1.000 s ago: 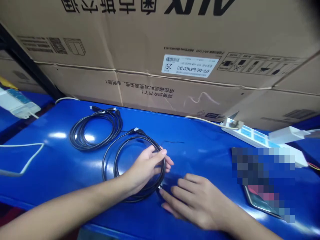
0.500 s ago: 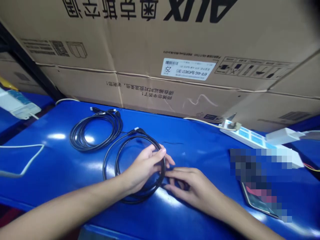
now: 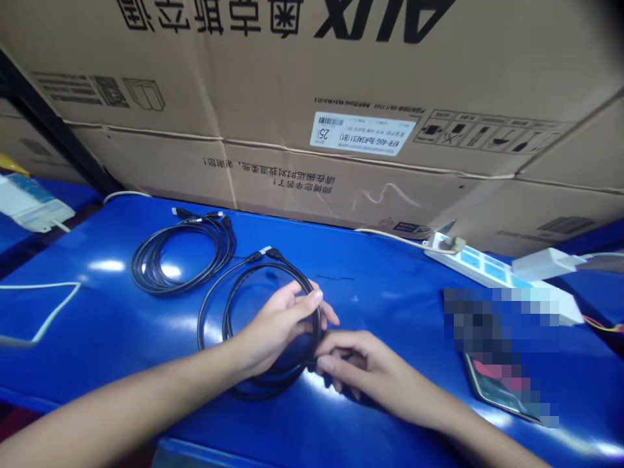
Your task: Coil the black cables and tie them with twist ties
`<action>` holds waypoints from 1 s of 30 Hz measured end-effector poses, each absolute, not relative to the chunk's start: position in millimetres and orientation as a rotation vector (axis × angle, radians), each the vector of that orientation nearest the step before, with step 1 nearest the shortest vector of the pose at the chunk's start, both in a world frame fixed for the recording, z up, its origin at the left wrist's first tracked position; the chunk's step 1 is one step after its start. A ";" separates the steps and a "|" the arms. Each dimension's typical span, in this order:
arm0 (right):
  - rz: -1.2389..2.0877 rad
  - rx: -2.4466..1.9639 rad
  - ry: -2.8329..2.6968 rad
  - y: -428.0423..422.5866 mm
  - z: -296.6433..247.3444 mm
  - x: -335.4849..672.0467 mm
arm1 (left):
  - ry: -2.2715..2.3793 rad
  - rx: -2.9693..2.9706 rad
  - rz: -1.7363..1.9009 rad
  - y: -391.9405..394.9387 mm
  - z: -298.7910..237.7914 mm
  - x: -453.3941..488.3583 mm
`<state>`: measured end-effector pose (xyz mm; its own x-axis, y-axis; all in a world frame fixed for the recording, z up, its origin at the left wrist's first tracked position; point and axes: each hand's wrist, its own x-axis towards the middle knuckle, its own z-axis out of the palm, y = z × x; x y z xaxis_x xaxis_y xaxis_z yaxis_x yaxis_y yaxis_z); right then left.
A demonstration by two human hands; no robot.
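A coiled black cable (image 3: pixel 229 305) with light metal plugs at its top lies on the blue table. Around the right side of this coil my left hand (image 3: pixel 292 312) is closed, thumb on top and fingers behind. My right hand (image 3: pixel 355 364) pinches at the coil's lower right edge, thumb against the bent index finger. A small dark band or knot shows on the coil there; what the right fingertips hold is too small to make out. Left of it rests a second coiled black cable (image 3: pixel 141 276), with its plugs at the top.
Behind the blue table (image 3: pixel 97 364) stands a large cardboard box (image 3: pixel 273 104). A white power strip (image 3: pixel 492 268) with an adapter (image 3: pixel 546 264) lies at the right, above a phone (image 3: pixel 492 390) partly blurred out. A thin black strip (image 3: pixel 336 279) lies behind my hands. White cable (image 3: pixel 58 309) runs at the left.
My right hand's fingers have curled in from a more stretched pose into a pinch at the coil's edge. The left hand keeps its hold; the view has shifted slightly.
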<state>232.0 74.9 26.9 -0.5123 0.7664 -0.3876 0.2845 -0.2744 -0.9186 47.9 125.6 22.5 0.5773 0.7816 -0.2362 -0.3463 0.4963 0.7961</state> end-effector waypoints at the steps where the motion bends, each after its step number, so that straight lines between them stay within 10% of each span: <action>1: 1.869 -1.278 -1.601 75.6 27.1 232.9 | 0.641 0.774 0.737 125.8 22.3 47.6; 30: 1.358 -1.067 -1.959 70.5 21.4 233.3 | 0.717 0.783 0.758 136.2 21.7 43.6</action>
